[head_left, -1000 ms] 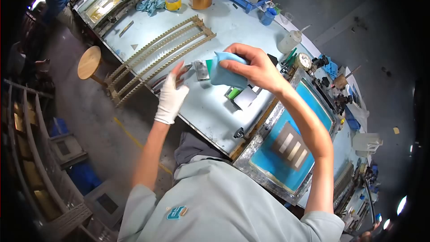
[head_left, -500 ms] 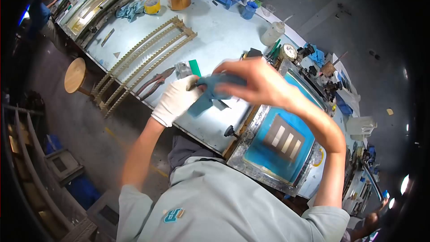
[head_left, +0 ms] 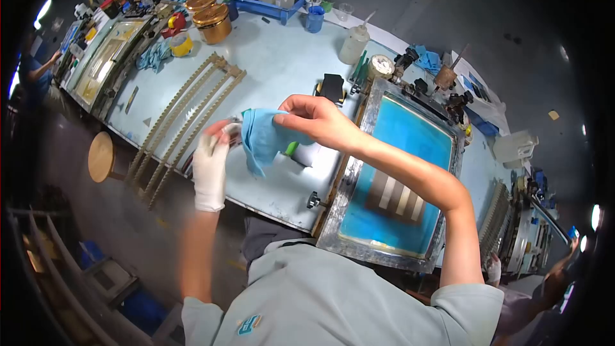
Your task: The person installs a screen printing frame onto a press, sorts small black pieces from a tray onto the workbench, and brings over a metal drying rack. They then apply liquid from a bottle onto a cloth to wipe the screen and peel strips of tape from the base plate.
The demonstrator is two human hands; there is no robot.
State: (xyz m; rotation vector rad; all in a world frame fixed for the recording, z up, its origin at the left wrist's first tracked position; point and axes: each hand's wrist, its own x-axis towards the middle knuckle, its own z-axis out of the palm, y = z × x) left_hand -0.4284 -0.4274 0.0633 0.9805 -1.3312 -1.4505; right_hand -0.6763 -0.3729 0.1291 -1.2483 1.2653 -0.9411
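A light blue cloth (head_left: pixel 259 138) hangs from my right hand (head_left: pixel 317 122), pinched between thumb and fingers above the pale table. My left hand (head_left: pixel 211 166), in a white glove with bare fingertips, is raised just left of the cloth, apart from it; its fingers are blurred and whether they hold anything is unclear. Behind and below the cloth, a small item with a green part (head_left: pixel 292 148) shows partly on the table. To the right lies a framed screen (head_left: pixel 410 128) with a blue surface and pale stripes.
A curved toothed rack (head_left: pixel 186 122) lies left of my hands, with a round stool (head_left: pixel 101 157) beyond the table edge. Copper-coloured cans (head_left: pixel 213 24), a blue tray (head_left: pixel 266 8) and a squeeze bottle (head_left: pixel 354 45) stand at the back. People are partly visible at both sides.
My left hand has come away from the cloth toward the left. The cloth now hangs more spread out from my right hand. The view has shifted, bringing more of the screen into sight.
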